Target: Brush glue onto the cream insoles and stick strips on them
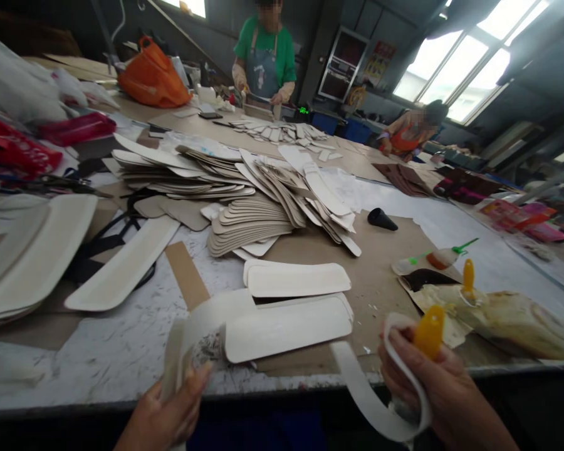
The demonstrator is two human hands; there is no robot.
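My left hand (169, 404) is closed around the lower end of a curved off-white panel (176, 354), whose upper part bends over the table edge and is blurred. A looped white strip (364, 398) hangs from my right hand (435, 379), which also grips a tool with a yellow handle (429, 331); the tool's working end is hidden. Between the hands, white rounded panels (289, 329) lie in a small stack, with a shorter white panel (301, 280) just behind. Farther back are fanned piles of beige and white panels (251, 222).
At right, a glue-stained bag (521, 313) holds another yellow-handled tool (469, 279), beside a green-tipped bottle (444, 257). A black cone (382, 219) lies near the piles. More panels (42, 257) stand left. Across the table, a person in green (267, 59) works; another person bends at right.
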